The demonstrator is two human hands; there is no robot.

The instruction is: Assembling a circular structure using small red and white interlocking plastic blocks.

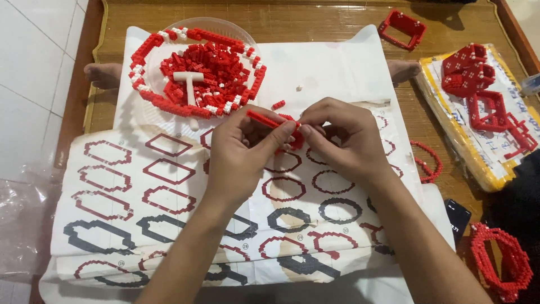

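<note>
My left hand (239,152) and my right hand (343,138) meet over a large printed sheet (169,186) of red and black ring outlines. Between the fingertips of both hands is a small red brick piece (275,124), a thin strip of tiny red bricks; part of it is hidden by my fingers. Just beyond my hands stands a clear round plate (239,31) heaped with tiny red and white bricks, a red brick ring lying around the heap and a white T-shaped tool (188,81) on top.
A loose red brick (278,104) lies near the plate. Finished red brick frames lie at the right: one at the back (402,28), several on a yellow-edged pad (486,101), a ring (500,267) at the bottom right. A black phone (457,217) lies beside my right forearm.
</note>
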